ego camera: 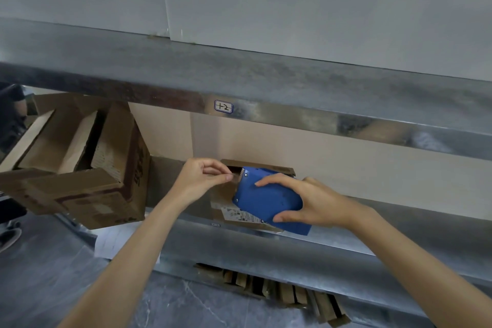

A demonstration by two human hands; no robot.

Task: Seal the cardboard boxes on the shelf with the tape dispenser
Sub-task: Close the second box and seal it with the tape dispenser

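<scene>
My right hand [306,201] grips a blue tape dispenser [262,201], held in front of a small cardboard box [226,194] with a white label on the metal shelf [332,234]. My left hand [201,177] pinches the tape end at the dispenser's toothed blade, thumb against forefinger. The small box is mostly hidden behind the dispenser. A larger cardboard box [87,168] with its flaps open stands on the shelf to the left, tilted and overhanging the shelf's front edge.
An upper metal shelf [239,82] with a tag marked "12" juts out above the hands. Flattened cardboard [279,290] lies under the lower shelf. The floor is dark grey stone. A person's shoes show at the far left edge.
</scene>
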